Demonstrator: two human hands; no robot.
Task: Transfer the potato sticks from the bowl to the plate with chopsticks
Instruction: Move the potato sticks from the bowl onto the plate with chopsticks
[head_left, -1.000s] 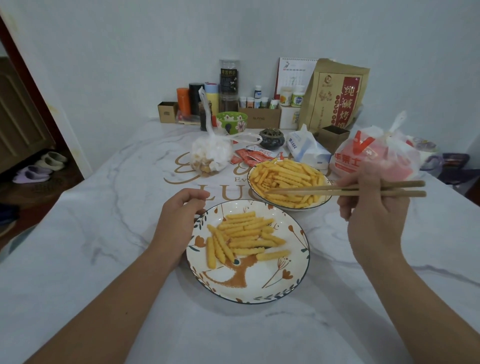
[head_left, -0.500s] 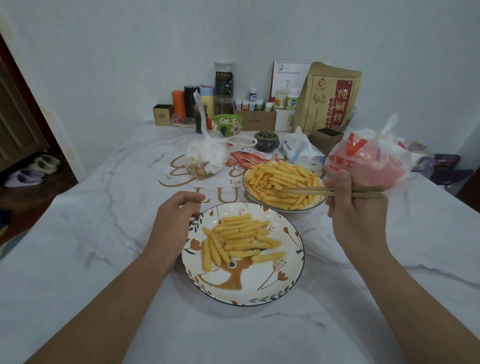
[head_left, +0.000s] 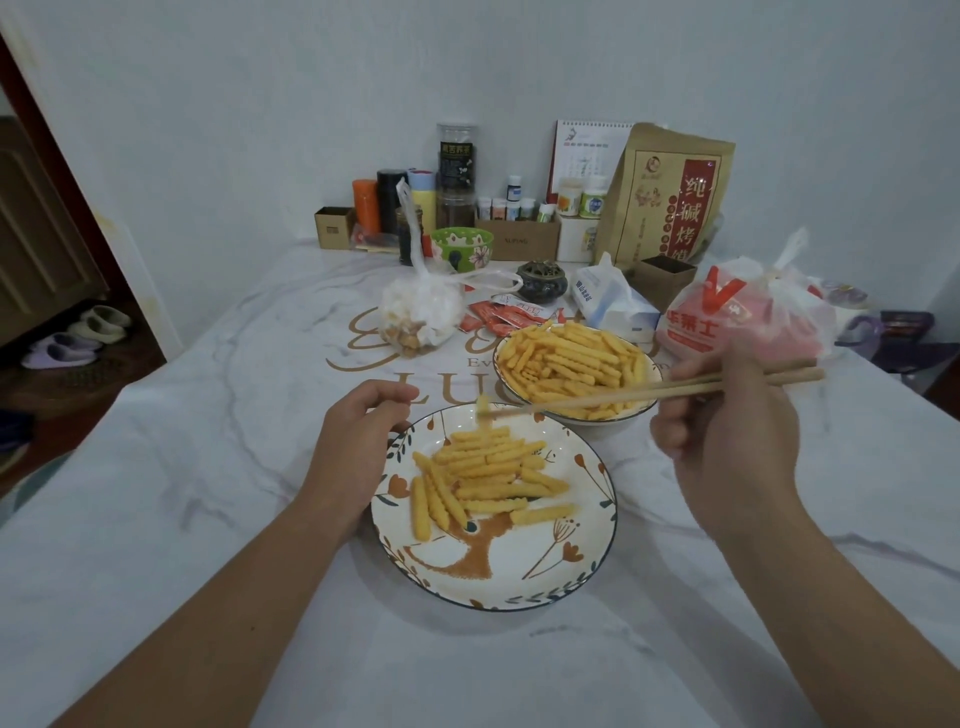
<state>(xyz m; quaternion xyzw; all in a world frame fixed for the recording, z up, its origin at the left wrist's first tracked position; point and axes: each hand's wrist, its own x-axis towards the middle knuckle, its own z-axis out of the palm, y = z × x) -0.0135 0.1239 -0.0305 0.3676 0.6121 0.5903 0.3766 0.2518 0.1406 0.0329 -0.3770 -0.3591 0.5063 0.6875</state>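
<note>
Potato sticks (head_left: 566, 364) fill the bowl (head_left: 644, 364) at 1 o'clock from the plate (head_left: 498, 582), and one blurred stick (head_left: 483, 405) is pinched between the tips of the chopsticks (head_left: 623, 395), held above the plate's far rim. The right hand (head_left: 727, 431) grips the chopsticks with fingers curled round them, the shafts running across the bowl's near edge toward 9 o'clock. A loose pile of sticks (head_left: 488, 478) lies on the plate's upper half. The left hand (head_left: 358, 441) rests at the plate's 10 o'clock edge, fingers curled, thumb touching the rim. Beyond the bowl, at 12 o'clock, sit orange sachets (head_left: 509, 317), a clear snack bag (head_left: 415, 317), and a red-printed plastic bag (head_left: 737, 317) at 2 o'clock on the marble table (head_left: 156, 467).
</note>
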